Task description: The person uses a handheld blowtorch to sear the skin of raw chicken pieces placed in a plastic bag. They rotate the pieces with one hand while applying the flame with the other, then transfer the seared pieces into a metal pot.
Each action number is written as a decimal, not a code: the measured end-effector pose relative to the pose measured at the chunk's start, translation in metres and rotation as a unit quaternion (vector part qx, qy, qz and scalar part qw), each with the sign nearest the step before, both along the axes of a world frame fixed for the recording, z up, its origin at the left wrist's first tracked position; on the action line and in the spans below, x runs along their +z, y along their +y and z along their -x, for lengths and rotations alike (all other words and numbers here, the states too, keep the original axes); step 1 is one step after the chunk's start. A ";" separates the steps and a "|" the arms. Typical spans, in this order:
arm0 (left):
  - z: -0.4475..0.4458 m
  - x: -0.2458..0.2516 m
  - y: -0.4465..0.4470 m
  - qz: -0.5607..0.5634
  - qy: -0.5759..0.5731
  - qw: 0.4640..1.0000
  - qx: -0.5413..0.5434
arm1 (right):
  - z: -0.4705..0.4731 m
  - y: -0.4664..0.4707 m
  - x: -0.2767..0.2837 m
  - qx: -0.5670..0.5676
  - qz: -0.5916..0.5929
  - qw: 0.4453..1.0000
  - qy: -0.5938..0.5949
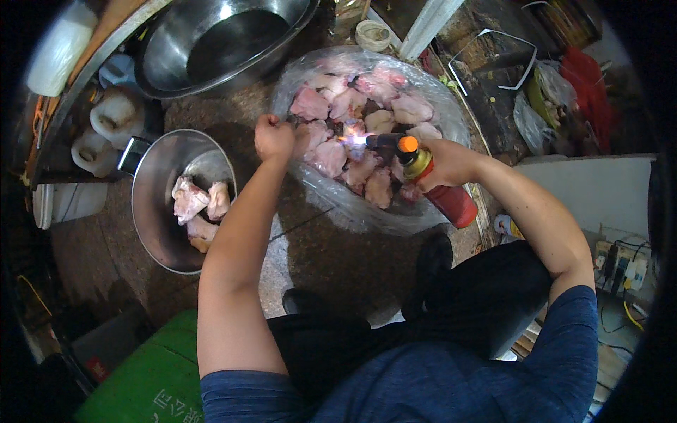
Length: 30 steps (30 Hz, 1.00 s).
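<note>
My right hand (449,164) is closed around a gas blowtorch with a red canister (456,205) and an orange knob. From its black nozzle a lit flame (358,140) plays on the pale pink raw meat pieces (329,157). They lie spread in a large basin or tray lined with clear plastic (391,224); what is under the plastic cannot be made out. My left hand (275,138), its fingers curled, is at the left rim of the plastic; whether it pinches anything is hidden. More raw pieces (190,200) lie in a steel pot (153,232) left of my left forearm.
A big steel basin (158,69) stands at the upper left, above stained white containers (113,119). A white post (428,26) rises behind the plastic, beside a small round bowl-like object (372,36). Power plugs and cables (621,264) are at the right, and a green box-like object (153,370) at the lower left.
</note>
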<state>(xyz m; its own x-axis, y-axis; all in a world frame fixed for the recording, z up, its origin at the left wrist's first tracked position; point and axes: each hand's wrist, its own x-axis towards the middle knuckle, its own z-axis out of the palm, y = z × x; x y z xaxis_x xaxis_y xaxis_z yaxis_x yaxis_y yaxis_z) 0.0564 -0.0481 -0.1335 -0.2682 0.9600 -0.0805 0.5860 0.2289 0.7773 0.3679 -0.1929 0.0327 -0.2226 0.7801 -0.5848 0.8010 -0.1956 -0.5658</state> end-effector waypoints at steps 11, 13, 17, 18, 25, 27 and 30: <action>-0.001 0.002 -0.003 0.038 -0.017 0.999 -0.019 | -0.001 -0.002 0.000 -0.013 -0.031 0.999 -0.004; -0.001 -0.003 -0.003 0.037 -0.016 0.999 -0.023 | 0.000 -0.002 0.001 -0.008 -0.016 1.000 0.002; -0.003 -0.004 -0.004 0.049 -0.015 0.998 -0.024 | 0.000 -0.002 0.004 0.010 -0.016 1.000 0.014; -0.003 -0.001 -0.004 0.049 -0.010 0.998 -0.030 | 0.000 -0.002 0.005 0.002 -0.019 1.000 0.007; -0.013 0.022 -0.020 0.090 0.016 0.994 -0.063 | 0.002 0.000 0.010 -0.010 -0.034 0.999 -0.003; -0.017 0.021 -0.024 0.121 -0.009 0.989 -0.082 | 0.003 0.000 0.012 -0.025 -0.041 0.999 -0.002; -0.021 0.013 -0.027 0.155 -0.044 0.973 -0.166 | 0.002 0.000 0.015 -0.047 -0.056 0.997 -0.007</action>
<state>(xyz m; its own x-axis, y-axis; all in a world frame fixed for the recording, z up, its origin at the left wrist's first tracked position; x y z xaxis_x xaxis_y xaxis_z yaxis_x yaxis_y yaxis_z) 0.0779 -0.0749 -0.1204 0.0735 0.9183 -0.3890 0.6020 0.2701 0.7514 0.3660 -0.1931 0.0477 -0.1370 0.8579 -0.4953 0.7902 -0.2068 -0.5769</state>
